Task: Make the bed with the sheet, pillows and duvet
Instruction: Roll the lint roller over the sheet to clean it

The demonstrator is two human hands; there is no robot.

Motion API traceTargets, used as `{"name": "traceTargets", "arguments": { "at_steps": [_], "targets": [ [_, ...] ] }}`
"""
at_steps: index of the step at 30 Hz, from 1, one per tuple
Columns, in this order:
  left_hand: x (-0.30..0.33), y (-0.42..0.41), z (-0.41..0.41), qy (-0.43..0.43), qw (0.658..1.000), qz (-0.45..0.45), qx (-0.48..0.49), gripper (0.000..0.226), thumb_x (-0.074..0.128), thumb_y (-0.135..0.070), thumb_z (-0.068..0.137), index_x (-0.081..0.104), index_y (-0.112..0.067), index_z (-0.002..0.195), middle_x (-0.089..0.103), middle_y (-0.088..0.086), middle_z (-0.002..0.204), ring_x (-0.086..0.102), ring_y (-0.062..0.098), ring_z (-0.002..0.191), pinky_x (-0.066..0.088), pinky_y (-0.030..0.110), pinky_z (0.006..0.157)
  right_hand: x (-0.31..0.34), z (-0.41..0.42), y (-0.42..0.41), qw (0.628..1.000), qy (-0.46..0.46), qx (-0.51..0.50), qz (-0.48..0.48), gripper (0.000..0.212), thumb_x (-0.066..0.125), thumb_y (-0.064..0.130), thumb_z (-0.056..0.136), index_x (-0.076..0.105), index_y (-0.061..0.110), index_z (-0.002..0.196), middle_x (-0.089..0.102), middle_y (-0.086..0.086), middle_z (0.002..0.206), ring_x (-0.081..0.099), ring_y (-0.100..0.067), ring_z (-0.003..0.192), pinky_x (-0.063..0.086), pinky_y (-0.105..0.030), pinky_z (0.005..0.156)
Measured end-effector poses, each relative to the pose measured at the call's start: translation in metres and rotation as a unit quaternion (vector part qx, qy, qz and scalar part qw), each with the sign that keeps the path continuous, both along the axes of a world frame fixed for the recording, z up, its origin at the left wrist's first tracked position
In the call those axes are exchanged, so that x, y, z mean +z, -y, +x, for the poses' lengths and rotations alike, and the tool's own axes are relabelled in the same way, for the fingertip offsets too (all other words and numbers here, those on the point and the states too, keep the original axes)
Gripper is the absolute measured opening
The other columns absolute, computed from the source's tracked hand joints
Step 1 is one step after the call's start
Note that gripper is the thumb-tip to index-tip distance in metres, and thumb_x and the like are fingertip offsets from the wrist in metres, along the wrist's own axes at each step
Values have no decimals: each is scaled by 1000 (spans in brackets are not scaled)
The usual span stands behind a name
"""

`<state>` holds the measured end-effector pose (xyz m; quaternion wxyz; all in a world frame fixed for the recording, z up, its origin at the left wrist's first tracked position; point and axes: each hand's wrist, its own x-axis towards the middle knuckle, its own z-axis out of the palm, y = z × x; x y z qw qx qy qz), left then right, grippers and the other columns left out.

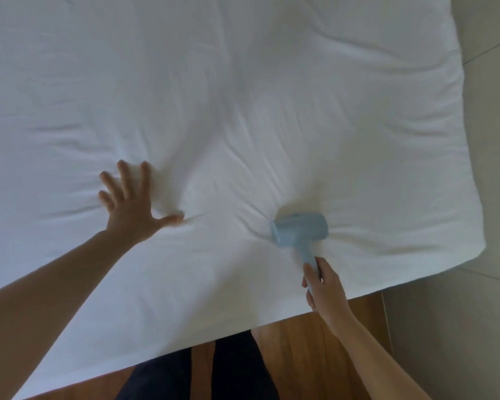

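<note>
A white duvet [243, 96] covers the bed and fills most of the view, with soft creases running across it. My left hand [130, 204] presses flat on the duvet at the lower left, fingers spread. My right hand [325, 287] grips the handle of a light blue roller tool [299, 230], whose head rests on the duvet near the bed's front edge. No pillows are in view.
The bed's front edge runs diagonally across the bottom, with a wooden floor [295, 336] below it and my dark trouser legs [234, 370] there. Pale floor tiles [488, 168] lie along the right side of the bed.
</note>
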<state>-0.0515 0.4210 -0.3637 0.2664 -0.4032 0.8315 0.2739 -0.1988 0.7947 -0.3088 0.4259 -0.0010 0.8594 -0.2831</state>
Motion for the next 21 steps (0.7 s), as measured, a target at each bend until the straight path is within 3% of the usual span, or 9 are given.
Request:
{"name": "traceTargets", "arguments": {
  "at_steps": [4, 8, 13, 15, 17, 21],
  "targets": [
    [7, 8, 23, -12, 998, 6, -64, 147, 76, -75, 53, -25, -35, 152, -41, 7, 154, -34, 43, 141, -2, 62, 119, 15, 15, -23, 1000, 22, -4, 19, 13, 52, 26, 103, 58, 15, 98, 56, -10, 72, 45, -11, 45, 41, -25, 42],
    [2, 2, 22, 23, 996, -49, -68, 153, 83, -68, 49, -21, -27, 154, -36, 13, 157, -28, 47, 142, 4, 63, 118, 43, 19, -8, 993, -85, 10, 76, 21, 54, 16, 100, 57, 14, 80, 49, 0, 60, 41, -4, 44, 36, -18, 42],
    [-11, -7, 20, 23, 994, -95, -41, 153, 91, -54, 46, -11, -26, 157, -26, 14, 161, -20, 49, 145, 8, 62, 118, 45, -31, 122, 987, -147, 14, -59, 38, 51, 27, 102, 47, 20, 65, 47, 5, 55, 44, -9, 47, 32, -21, 45],
    [-16, -7, 21, 25, 993, -106, -46, 153, 90, -55, 46, -12, -27, 157, -27, 14, 161, -21, 49, 145, 8, 62, 118, 24, -65, 204, 979, -165, 28, -112, 40, 50, 36, 98, 45, 21, 61, 54, 0, 57, 54, -21, 57, 38, -32, 54],
    [-21, -7, 23, 25, 991, -122, -56, 153, 88, -57, 46, -14, -26, 156, -27, 14, 160, -20, 49, 145, 8, 61, 119, 2, -95, 288, 979, -119, -8, -168, 42, 50, 44, 94, 48, 18, 61, 58, -6, 61, 56, -29, 58, 42, -36, 56],
    [-25, -11, 22, 39, 987, -141, -64, 151, 85, -59, 51, -17, -26, 156, -27, 16, 160, -20, 49, 145, 8, 60, 120, -1, -121, 406, 964, 78, -120, -224, 40, 54, 41, 101, 48, 11, 75, 49, -7, 60, 44, -13, 34, 37, -18, 39]
  ]
}}
